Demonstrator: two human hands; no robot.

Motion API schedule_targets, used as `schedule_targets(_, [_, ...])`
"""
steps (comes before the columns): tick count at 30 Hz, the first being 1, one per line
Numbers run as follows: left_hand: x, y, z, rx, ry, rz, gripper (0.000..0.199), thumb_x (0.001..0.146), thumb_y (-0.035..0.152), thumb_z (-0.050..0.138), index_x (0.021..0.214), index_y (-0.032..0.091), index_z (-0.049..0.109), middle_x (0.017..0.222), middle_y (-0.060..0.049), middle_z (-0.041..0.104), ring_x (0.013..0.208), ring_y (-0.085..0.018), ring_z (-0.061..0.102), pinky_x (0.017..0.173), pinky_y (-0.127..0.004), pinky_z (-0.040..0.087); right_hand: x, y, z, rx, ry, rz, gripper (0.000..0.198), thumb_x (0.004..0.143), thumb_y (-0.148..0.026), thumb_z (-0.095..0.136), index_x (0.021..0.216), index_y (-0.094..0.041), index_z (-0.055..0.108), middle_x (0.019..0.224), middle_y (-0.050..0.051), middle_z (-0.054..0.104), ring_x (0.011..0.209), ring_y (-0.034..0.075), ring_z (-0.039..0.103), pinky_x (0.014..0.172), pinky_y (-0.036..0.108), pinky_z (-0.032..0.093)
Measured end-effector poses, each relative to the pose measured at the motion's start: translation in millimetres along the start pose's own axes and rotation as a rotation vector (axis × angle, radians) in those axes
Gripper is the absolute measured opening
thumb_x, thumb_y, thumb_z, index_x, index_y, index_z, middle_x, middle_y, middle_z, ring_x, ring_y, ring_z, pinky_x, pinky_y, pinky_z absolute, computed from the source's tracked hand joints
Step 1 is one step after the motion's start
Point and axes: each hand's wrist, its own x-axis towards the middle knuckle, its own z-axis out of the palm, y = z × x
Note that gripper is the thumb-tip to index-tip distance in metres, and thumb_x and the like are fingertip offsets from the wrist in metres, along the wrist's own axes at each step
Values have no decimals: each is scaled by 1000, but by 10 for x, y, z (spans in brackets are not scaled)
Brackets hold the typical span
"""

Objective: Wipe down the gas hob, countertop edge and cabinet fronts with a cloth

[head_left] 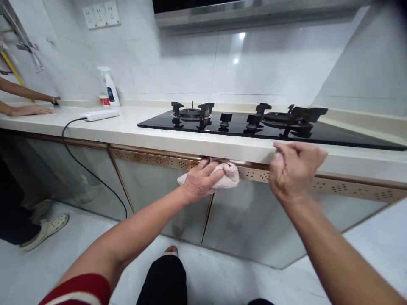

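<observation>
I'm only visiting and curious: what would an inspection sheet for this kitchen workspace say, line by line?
Surface: pale counter with a black glass stove set in it.
Things in hand: bunched cloth against the perforated strip below the counter's edge.
Clutter: spray bottle, red-and-white tub and slim white box left of the stove.
Hands: left hand has its fingers over the cloth; right hand, blurred, is curled at the counter's front edge, no object visible in it.
Cables: black cable hangs from the white box down the cupboard front; its far end can't be made out.
Surroundings: wall sockets; another person's hand on the counter at far left.
</observation>
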Motion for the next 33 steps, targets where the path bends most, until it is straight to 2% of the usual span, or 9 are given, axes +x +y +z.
schedule_targets(3, [-205,-327,-162,53,2,3,49,84,44,66,129,27,60,128,-9,62,119,-29,52,99,-41,50,-449,-161,-120,95,47,-103,35,93,-26,52,125,-17,63,114,13,59,114,28,54,102,47,37])
schedule_targets(8, [-574,-825,-458,111,2,-79,50,83,51,65,124,23,62,123,-12,60,114,-30,51,104,-46,47,-728,-340,-60,101,-172,-48,42,93,-20,51,134,-14,55,126,17,56,123,31,50,104,50,41])
schedule_targets(11, [-693,-965,-527,119,-19,-153,46,81,48,67,119,24,62,121,-12,59,115,-31,48,103,-47,48,-628,-508,43,155,-230,188,40,92,-27,50,128,-11,57,127,21,53,124,33,48,104,53,41])
schedule_targets(13, [-724,-990,-515,117,-38,-213,47,78,48,69,118,25,62,119,-11,58,117,-32,45,101,-46,48,-558,-649,94,319,-228,431,42,90,-32,51,126,-12,57,125,20,53,118,31,52,101,53,44])
schedule_targets(17, [-721,-963,-454,117,-82,-294,49,75,47,72,117,24,61,119,-12,55,121,-34,42,96,-44,51,-397,-823,116,955,-29,1006,36,81,-35,59,114,-21,56,115,9,60,101,20,61,98,45,50])
schedule_targets(20, [-696,-932,-455,106,-112,-299,50,74,47,73,116,23,61,121,-12,53,121,-34,41,98,-45,50,-193,-809,44,1416,139,1324,19,78,-26,61,95,-22,54,103,3,64,99,15,65,99,37,53])
schedule_targets(23, [-667,-890,-491,96,-135,-309,51,75,47,72,119,23,60,122,-13,53,121,-34,40,100,-48,49,-23,-771,-65,1568,182,1602,7,85,-20,51,92,-21,53,101,5,65,99,14,68,92,32,58])
schedule_targets(26, [-647,-838,-517,97,-126,-322,53,76,46,71,122,23,59,122,-13,53,122,-34,40,96,-47,52,5,-767,-169,1514,176,1737,15,93,-17,41,95,-19,56,107,8,66,102,14,70,82,26,62])
schedule_targets(33, [-525,-550,-330,37,-70,-195,55,80,42,70,129,22,59,128,-13,55,124,-34,42,104,-51,46,-102,-742,-405,1292,151,1737,12,90,-7,51,86,-14,60,95,7,68,95,15,72,82,22,63])
